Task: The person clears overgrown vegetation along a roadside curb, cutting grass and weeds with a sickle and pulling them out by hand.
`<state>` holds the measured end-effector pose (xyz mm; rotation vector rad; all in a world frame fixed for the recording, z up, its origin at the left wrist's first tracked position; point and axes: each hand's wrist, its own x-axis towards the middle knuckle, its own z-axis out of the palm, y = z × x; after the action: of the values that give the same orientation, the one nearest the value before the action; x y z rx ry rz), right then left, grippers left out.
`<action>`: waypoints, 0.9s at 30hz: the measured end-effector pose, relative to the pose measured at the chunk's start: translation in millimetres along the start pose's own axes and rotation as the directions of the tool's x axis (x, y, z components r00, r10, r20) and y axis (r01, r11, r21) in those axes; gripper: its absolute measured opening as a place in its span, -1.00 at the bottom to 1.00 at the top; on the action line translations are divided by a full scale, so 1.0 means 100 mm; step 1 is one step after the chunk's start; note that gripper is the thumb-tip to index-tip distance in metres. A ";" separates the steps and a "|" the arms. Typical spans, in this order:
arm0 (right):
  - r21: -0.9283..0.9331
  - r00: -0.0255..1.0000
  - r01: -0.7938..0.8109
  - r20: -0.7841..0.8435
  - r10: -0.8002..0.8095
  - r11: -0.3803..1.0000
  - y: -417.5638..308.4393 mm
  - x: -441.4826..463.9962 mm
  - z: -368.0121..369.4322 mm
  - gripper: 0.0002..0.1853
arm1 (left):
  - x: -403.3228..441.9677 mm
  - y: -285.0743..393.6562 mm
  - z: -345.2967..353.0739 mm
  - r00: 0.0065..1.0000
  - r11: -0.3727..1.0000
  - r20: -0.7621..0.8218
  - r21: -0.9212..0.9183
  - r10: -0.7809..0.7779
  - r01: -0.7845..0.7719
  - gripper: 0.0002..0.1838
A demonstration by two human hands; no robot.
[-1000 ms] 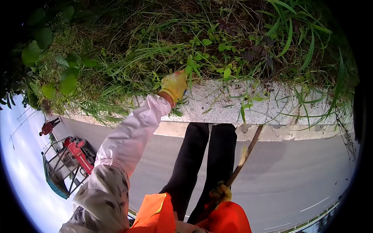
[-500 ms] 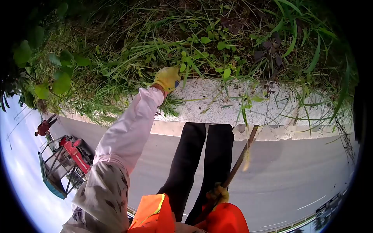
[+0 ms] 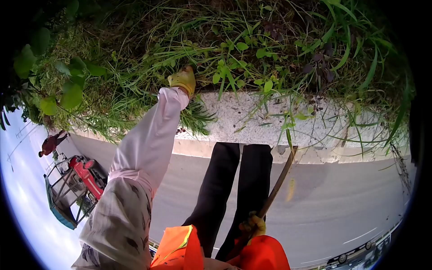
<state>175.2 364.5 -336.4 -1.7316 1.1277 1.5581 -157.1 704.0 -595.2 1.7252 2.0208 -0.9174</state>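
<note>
My left hand (image 3: 183,80), in a yellow glove, is down in the grass (image 3: 148,63) where it meets the pale stone kerb (image 3: 243,114). Its fingers look curled closed, and what they hold is hidden by the glove and blades. A leafy green tuft (image 3: 197,118) lies over the kerb just below the wrist. Low at the right of my body, my right hand (image 3: 255,225), also gloved in yellow, is wrapped round a long wooden handle (image 3: 280,182). The handle slants up to the kerb's edge, where its far end is out of sight.
Weeds overhang the kerb at right. My dark-trousered legs (image 3: 225,180) stand against the grey road (image 3: 333,193). A red vehicle with a green canopy (image 3: 85,177) and a person in red (image 3: 50,144) are at left. A dark car (image 3: 351,255) shows at lower right.
My left hand has moved left and slightly up along the grass edge, and more of the leafy tuft shows. My right hand still grips the handle. The dark car has come into view.
</note>
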 end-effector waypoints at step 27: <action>0.003 0.998 0.007 0.065 -0.007 1.000 0.07 0.06 0.01 -0.84 | -0.81 0.07 -0.57 0.908 0.905 -0.073 -0.079 0.412 -0.417 -0.80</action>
<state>168.7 360.6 -341.0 -1.6686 1.0904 1.5961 -124.6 680.6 -504.7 2.0342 1.5964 -0.6299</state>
